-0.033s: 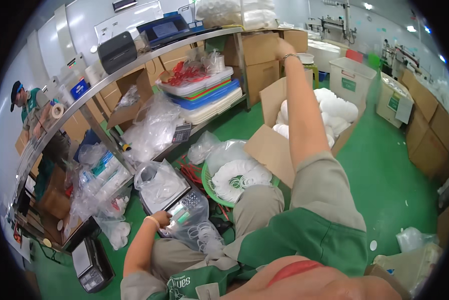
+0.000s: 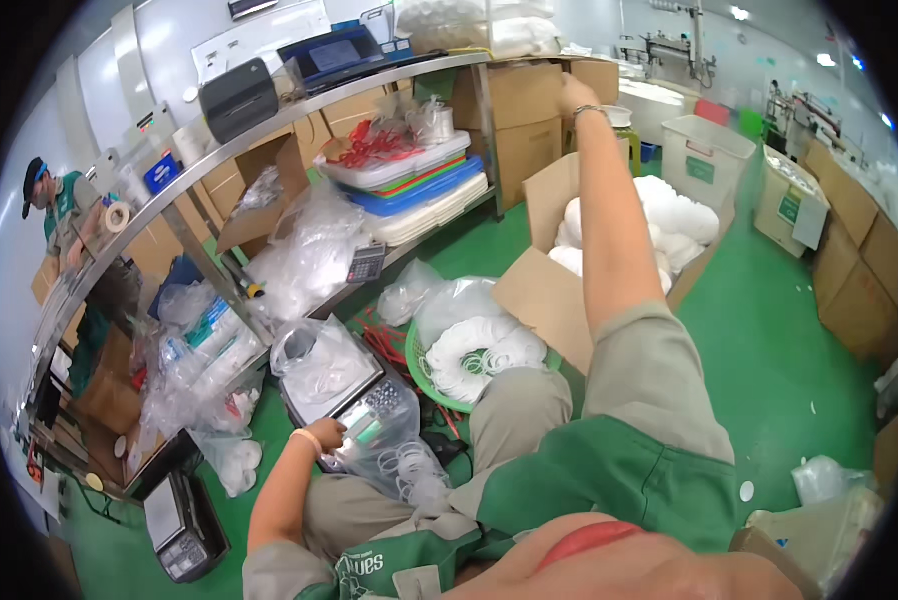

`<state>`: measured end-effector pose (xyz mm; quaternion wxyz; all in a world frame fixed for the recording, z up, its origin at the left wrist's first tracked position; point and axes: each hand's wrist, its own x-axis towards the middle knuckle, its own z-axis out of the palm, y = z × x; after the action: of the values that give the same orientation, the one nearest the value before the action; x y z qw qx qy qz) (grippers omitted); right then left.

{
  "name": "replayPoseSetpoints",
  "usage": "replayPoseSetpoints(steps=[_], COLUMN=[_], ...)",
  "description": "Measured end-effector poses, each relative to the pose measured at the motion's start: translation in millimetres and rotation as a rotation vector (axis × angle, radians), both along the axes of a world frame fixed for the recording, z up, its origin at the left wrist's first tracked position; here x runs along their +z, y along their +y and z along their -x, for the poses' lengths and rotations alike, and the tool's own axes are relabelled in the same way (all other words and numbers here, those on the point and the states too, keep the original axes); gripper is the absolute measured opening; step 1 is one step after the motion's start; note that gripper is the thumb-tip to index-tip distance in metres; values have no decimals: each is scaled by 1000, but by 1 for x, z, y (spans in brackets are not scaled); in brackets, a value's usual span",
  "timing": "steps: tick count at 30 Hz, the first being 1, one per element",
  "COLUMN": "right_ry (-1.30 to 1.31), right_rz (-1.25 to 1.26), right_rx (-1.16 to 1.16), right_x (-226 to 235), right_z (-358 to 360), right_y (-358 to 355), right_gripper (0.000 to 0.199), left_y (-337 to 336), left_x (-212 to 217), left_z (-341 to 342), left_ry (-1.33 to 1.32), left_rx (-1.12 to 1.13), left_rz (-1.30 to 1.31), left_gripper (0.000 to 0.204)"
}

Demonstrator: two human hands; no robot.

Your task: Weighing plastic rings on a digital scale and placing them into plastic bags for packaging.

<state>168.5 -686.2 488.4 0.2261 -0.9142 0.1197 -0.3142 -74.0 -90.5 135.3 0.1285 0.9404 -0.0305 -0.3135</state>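
Note:
My right hand [image 2: 579, 97] is stretched far forward, up by the brown cardboard cartons [image 2: 524, 105] at the back. Its fingers are too small and bunched to read, and whether it touches a carton is unclear. Low on the left, my left hand [image 2: 321, 437] has its fingers curled at the edge of a weighing scale [image 2: 309, 410] by my knee. Clear plastic covers the scale's keypad [image 2: 377, 408], and a crumpled clear bag [image 2: 319, 362] lies on its platform. Thin white rings [image 2: 414, 475] lie in clear plastic close to my lap.
Before my knees stands a green basket [image 2: 416, 375] of white rings. An open carton [image 2: 544, 300] of white bundles lies beneath my right arm. The metal bench [image 2: 369, 82] curves along the left, with stacked trays [image 2: 424, 195] below. A co-worker [image 2: 64, 215] stands far left.
The view has shifted very slightly. Both hands stay in practically the same places, and nothing has visibly been taken or let go.

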Motion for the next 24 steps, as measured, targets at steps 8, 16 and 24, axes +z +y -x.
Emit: replayPoseSetpoints(steps=[8,16,24], right_ry=[-13,-120,64], right_rz=[179,465,516], right_rx=[-127,199,1043], right_x=[8,-33,-280], right_z=[-12,-83,-79], right_y=[30,54,241], right_gripper=[46,32,37], left_y=[9,24,9], left_x=[2,-4,0], left_z=[6,15,34], left_ry=[57,-6,-146], left_rx=[69,-226,-317], left_rz=[124,-260,-324], left_gripper=[61,26,27])
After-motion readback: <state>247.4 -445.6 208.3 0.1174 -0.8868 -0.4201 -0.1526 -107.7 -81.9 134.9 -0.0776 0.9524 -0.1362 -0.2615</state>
